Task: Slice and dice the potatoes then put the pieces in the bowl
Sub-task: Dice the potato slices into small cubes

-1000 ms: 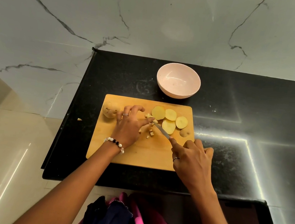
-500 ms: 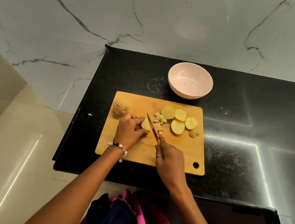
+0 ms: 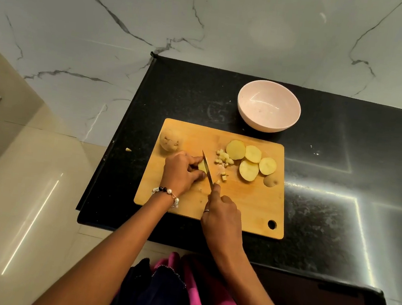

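potato slice (image 3: 202,166), pale yellow, on wooden board (image 3: 246,208), black counter (image 3: 341,195); your left hand (image 3: 181,172) pinches it, right hand (image 3: 222,215) grips knife (image 3: 206,169).

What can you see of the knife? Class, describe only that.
The knife is small, with a slim, pointed, shiny metal blade. The right hand grips its handle, which is hidden. The blade points away from the person, edge down on the potato slice the left hand holds on the wooden cutting board.
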The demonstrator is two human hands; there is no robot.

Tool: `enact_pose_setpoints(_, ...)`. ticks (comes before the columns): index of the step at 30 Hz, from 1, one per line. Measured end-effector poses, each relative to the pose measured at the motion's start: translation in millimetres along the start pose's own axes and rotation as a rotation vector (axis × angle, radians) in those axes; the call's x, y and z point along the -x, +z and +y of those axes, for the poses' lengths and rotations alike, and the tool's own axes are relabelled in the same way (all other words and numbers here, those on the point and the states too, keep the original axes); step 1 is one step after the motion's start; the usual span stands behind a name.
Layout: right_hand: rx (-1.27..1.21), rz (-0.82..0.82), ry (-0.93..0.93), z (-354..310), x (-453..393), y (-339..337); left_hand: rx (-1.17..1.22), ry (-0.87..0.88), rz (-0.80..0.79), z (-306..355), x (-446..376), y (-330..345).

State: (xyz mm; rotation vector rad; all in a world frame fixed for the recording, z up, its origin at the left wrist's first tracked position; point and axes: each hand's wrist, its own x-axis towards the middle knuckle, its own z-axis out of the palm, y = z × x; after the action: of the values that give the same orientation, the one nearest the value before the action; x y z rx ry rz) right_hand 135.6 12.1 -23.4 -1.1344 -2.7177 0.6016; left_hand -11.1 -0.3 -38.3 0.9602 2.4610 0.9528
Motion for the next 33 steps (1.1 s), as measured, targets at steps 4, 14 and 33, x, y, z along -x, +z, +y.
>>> enact_pose_setpoints(4,0.129,-0.007,0.003,-10.5,0.5,2.5,-0.011,-0.009,-0.003,0.7,-2.3,0.0)
enact_pose_setpoints(14,0.215,-0.015,-0.04,-1.5,19.0,11.4,0.036,0.001,0.021,-1.0,1.4,0.7)
enact_pose_setpoints(33,-0.067,-0.039,-0.006,3.1,1.4,0.0,0.093,-0.002,0.061,-3.7,5.5,-3.6)
